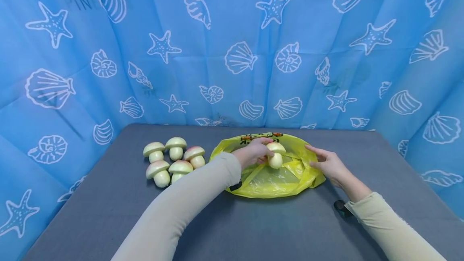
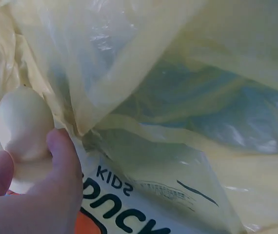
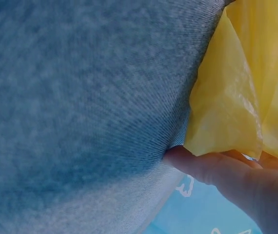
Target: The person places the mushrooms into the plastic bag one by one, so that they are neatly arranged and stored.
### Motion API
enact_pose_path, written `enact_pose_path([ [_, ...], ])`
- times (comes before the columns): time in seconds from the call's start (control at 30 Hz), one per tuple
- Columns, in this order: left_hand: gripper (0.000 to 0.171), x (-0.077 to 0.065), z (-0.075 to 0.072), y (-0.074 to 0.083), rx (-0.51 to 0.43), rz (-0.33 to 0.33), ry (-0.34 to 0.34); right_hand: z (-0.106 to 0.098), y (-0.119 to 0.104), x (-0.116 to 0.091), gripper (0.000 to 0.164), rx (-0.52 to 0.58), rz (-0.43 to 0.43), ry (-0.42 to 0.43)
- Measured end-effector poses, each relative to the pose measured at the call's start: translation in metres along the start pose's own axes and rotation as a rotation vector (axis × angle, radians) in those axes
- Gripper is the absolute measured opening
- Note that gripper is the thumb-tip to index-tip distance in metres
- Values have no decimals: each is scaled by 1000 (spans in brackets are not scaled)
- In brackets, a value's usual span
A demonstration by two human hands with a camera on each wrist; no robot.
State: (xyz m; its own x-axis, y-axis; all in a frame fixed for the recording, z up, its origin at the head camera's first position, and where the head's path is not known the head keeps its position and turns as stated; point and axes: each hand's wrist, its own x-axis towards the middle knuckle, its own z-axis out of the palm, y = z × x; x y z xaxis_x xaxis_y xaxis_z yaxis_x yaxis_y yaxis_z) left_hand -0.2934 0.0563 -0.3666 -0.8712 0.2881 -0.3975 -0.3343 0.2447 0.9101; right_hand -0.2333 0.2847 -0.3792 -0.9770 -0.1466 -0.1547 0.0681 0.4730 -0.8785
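A pale toy mushroom (image 1: 276,160) with a rounded cap and bulbous stem is gripped between the thumb and fingers of my left hand (image 1: 254,151). It is over the mouth of a yellow plastic bag (image 1: 273,190) spread on the table. In the left wrist view, thumb and forefinger show on either side of the mushroom (image 2: 26,124), close to the bag's printed side (image 2: 129,200). At the bag's right rim, my right hand (image 1: 331,168) touches the plastic, thumb and forefinger extended and apart. The right wrist view shows its thumb (image 3: 207,168) beside the bag's edge (image 3: 227,107).
Several more toy mushrooms (image 1: 176,148) stand grouped on the left of the grey table (image 1: 261,228), one partly behind the left sleeve (image 1: 195,196). A blue curtain (image 1: 224,23) with white shells and starfish hangs behind the table and along its sides.
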Motion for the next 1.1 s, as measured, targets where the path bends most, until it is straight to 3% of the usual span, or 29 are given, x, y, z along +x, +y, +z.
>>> enact_pose_path([
  [0.03,55,9,2,-4,-2,0,-4,0,0,0,61,0,-2,0],
  [0.13,54,13,6,-4,-7,-13,-17,0,1,-1,61,-11,-1,2],
  [0.37,56,1,18,-4,-48,-44,12,4,6,-2,62,-16,19,-4],
  [0.63,56,7,26,-2,-33,-67,100,2,2,0,62,-14,23,-1],
  [0.83,60,5,26,1,-40,-71,99,-1,0,4,61,-25,30,-2],
  [1.1,69,8,27,4,108,-69,159,-6,-4,6,61,-37,13,-12],
])
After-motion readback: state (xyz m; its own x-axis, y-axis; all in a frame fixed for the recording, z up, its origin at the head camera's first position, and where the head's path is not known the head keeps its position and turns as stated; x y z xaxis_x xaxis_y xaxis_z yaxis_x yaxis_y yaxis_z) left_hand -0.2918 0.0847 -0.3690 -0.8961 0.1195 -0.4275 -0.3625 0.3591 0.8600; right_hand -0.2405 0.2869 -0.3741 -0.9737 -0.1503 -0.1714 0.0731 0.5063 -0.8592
